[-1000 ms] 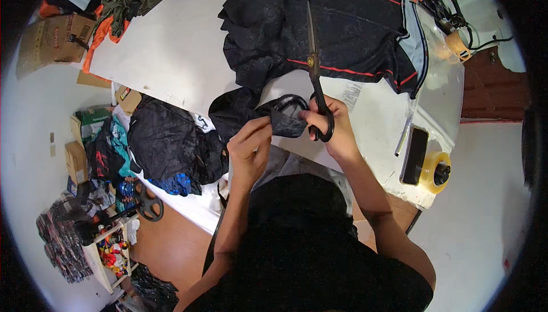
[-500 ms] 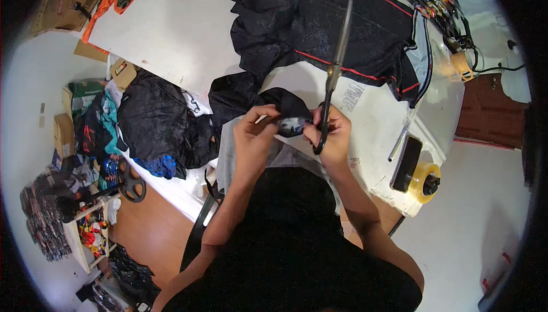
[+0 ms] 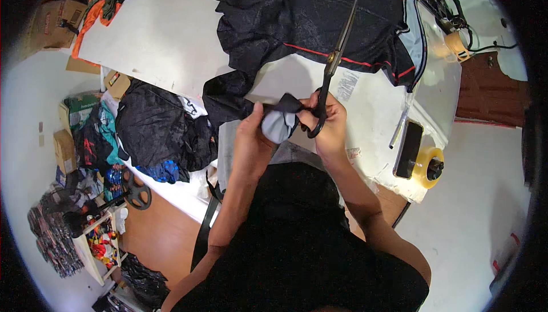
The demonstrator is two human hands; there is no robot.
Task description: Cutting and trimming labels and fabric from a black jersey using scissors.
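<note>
A black garment with red piping (image 3: 319, 23) lies over the far part of the white table, and its sleeve (image 3: 225, 92) runs toward me. My left hand (image 3: 254, 141) grips the sleeve's end from the left, thumb pointing up. Pale grey-blue inner fabric (image 3: 278, 127) shows at the sleeve end between my hands. Black-handled scissors (image 3: 334, 55) hang in my right hand (image 3: 331, 126), their blades together and pointing away from me. The right fingertips also pinch the sleeve's dark edge. Part of the left fingers is hidden behind the cloth.
At right on the white table (image 3: 171, 38) lie a phone (image 3: 408, 149), a roll of clear tape (image 3: 428, 167) and a thin pen-like stick (image 3: 398, 132). Piled dark clothes (image 3: 154, 123) sit to the left, near cardboard boxes (image 3: 63, 21). An orange-trimmed cloth (image 3: 91, 32) hangs at far left.
The sleeve end has been turned so its pale inside now faces up. My left hand has rotated, thumb up. The scissors stay in my right hand, and the view has shifted slightly.
</note>
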